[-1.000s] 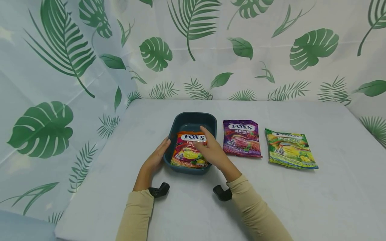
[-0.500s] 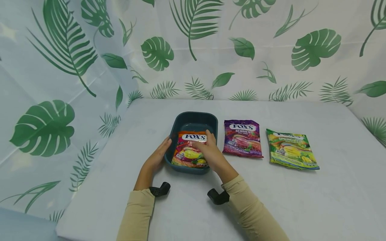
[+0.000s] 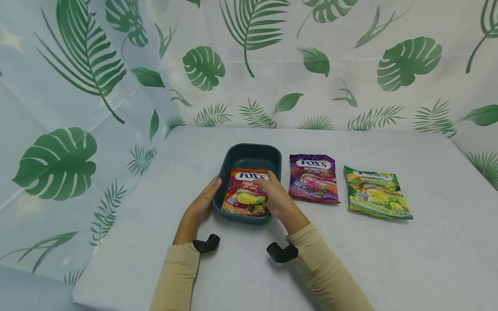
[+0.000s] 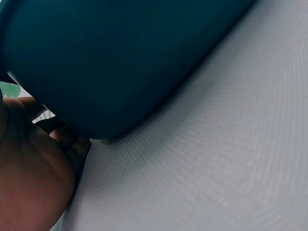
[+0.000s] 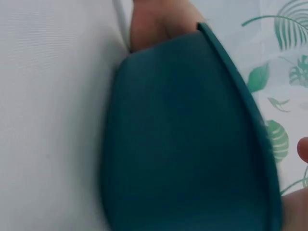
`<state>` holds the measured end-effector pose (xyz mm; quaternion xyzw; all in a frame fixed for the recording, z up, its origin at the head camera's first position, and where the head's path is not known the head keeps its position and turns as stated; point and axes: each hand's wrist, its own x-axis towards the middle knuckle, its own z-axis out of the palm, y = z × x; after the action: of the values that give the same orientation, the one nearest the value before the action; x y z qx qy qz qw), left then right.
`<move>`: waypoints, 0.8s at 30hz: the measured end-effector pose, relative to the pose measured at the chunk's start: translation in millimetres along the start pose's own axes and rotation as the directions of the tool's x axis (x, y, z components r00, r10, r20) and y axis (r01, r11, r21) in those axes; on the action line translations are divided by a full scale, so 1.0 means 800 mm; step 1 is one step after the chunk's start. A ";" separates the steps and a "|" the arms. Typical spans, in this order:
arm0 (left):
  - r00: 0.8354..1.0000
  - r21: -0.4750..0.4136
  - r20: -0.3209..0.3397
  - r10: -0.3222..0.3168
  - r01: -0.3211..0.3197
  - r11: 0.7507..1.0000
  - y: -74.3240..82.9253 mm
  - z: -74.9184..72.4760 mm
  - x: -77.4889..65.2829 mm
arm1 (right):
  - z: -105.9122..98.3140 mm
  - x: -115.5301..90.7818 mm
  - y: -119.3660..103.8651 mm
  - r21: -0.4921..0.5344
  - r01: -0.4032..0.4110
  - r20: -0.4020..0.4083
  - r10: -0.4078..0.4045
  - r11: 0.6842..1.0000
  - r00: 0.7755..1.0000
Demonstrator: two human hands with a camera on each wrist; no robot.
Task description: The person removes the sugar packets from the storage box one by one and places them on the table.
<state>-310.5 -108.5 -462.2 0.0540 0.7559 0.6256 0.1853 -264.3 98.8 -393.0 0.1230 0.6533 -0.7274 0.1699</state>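
A dark teal plastic bin (image 3: 249,152) stands on the white table with a red-orange bag of Fox's fruit candy (image 3: 244,196) lying in its near part. My left hand (image 3: 200,203) rests along the bin's left outer side, its fingers fairly straight. In the left wrist view that hand (image 4: 36,163) is beside the bin wall (image 4: 110,62). My right hand (image 3: 278,196) reaches over the right rim and holds the candy bag's right edge, thumb on the front; the fingertips behind it are hidden. The right wrist view shows mostly the bin's outside (image 5: 178,130).
To the right of the bin lie a purple bag of Fox's berries candy (image 3: 313,179) and, farther right, a green-yellow bag of Fox's candy (image 3: 376,194). A leaf-print cloth (image 3: 256,95) hangs behind the table (image 3: 241,272).
My right hand's fingers went from spread over the bag to drawn in at its right edge. The left hand stays against the bin; the other bags have not moved.
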 end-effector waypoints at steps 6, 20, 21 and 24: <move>1.000 -0.005 0.003 0.005 -0.005 1.000 0.000 0.001 0.000 | -0.001 0.005 0.001 0.055 -0.026 0.010 0.025 0.998 1.000; 1.000 -0.002 0.008 0.001 -0.001 1.000 0.001 -0.001 0.000 | -0.004 0.016 0.003 0.249 -0.021 0.043 0.011 0.968 0.999; 1.000 0.002 0.006 0.003 -0.003 1.000 0.001 -0.001 0.000 | -0.003 0.015 0.004 0.205 0.003 0.036 -0.011 0.979 0.999; 1.000 0.015 -0.001 -0.004 0.004 1.000 0.000 -0.001 0.000 | -0.001 0.013 0.008 0.052 0.089 0.015 -0.090 0.995 0.996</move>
<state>-310.5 -109.3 -462.4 0.0535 0.7608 0.6196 0.1857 -271.5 98.1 -403.3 0.0915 0.6379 -0.7518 0.1396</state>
